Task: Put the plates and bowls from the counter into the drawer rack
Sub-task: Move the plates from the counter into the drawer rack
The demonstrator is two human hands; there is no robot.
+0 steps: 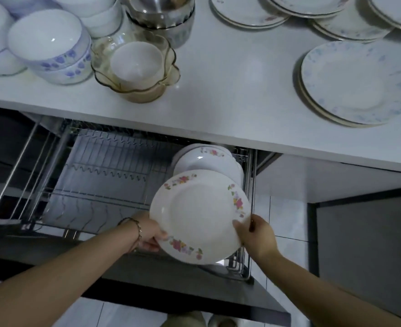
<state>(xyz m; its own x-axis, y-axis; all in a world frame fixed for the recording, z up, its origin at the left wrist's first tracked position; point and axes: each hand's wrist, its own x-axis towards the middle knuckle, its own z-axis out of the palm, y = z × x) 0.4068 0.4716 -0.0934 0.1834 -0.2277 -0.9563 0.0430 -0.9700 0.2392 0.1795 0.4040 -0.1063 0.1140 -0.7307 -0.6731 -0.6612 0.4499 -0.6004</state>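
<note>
A white plate with pink flowers (199,218) is held tilted over the right end of the wire drawer rack (105,166). My left hand (149,234) grips its left rim and my right hand (258,234) grips its right rim. Behind it, several matching plates (206,161) stand in the rack's right slots. On the white counter (230,74) above lie a stack of blue-patterned plates (350,83), more plates (249,10) at the back, blue-flowered white bowls (48,46) and an amber glass bowl (135,64) with a white bowl inside.
A steel bowl (159,10) sits at the counter's back. The rack's left and middle slots show bare wire. The dark drawer front (194,291) juts toward me. A dark cabinet panel (364,244) stands at the right over pale floor tiles.
</note>
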